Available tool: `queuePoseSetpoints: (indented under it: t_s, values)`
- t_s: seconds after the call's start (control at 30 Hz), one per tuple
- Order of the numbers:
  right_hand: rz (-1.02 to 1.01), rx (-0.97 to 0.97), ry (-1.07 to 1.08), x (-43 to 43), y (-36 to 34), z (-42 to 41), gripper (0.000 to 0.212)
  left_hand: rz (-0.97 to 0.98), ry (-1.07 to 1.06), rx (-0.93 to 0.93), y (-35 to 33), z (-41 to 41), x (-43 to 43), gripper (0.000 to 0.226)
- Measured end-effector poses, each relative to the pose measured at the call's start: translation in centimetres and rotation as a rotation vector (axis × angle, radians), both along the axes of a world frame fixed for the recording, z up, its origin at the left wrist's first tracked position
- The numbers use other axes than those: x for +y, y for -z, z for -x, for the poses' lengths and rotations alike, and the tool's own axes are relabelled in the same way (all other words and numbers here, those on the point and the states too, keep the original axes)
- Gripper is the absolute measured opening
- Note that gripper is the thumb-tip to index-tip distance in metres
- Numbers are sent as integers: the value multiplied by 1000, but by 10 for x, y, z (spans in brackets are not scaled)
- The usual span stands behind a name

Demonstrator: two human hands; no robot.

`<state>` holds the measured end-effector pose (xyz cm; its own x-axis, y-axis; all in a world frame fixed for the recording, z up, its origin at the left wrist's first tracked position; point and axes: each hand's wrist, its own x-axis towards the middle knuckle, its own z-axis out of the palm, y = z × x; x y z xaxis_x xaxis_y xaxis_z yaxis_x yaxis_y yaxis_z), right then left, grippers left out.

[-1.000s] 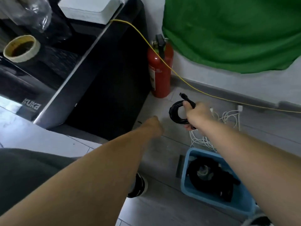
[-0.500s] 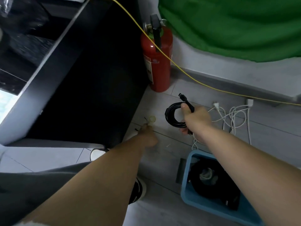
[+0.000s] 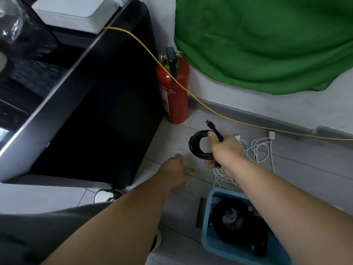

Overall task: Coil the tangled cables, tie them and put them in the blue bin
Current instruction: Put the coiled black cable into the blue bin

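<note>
Currently the right hand (image 3: 224, 152) grips the black coil (image 3: 193, 148) just right of the view's centre. Its thumb is clamped over the top of the loops and its fingers are curled under them. The plug (image 3: 209, 123) sticks out past the thumb toward 12 o'clock.

The left hand (image 3: 172, 167) is low near the floor at 8 o'clock of the coil. It is seen from behind, so I cannot tell whether its fingers are spread or pinching anything. A small yellowish bit (image 3: 191, 170) lies on the floor at 3 o'clock of that hand. It may be a tie, though it is too blurred to be sure.

The step in hand looks like tying. To do it well, keep the right-hand squeeze across all the loops so none spring loose. Bring the tie to the bunched side by the thumb and wrap it there, catching the loose plug end too.

The bin (image 3: 208, 213), at 5 o'clock in view, already holds dark coils. White cables (image 3: 256, 150) lie tangled on the floor at 3 o'clock of the right hand, not yet coiled.
</note>
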<state>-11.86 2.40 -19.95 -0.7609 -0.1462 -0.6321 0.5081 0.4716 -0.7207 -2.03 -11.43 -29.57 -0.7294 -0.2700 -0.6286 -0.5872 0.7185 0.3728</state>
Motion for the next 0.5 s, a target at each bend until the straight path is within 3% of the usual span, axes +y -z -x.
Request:
queuePoseSetpoints:
  t_s: [0.1, 0.2, 0.27, 0.37, 0.5]
  values:
    - [-23, 32, -18, 2, -15, 3, 39, 64, -74, 95, -22, 6, -5, 30]
    - [-51, 85, -53, 4, -45, 4, 39, 10, -182, 155, -56, 16, -18, 38]
    - [-76, 152, -84, 8, -76, 4, 38, -24, -238, 229, -89, 22, -28, 31]
    - [-64, 252, -94, 12, -123, 1, 43, -118, -332, 373, -156, 26, -40, 22]
    - [-65, 401, -149, 19, -179, -11, 44, -353, -385, 543, -263, 19, -32, 33]
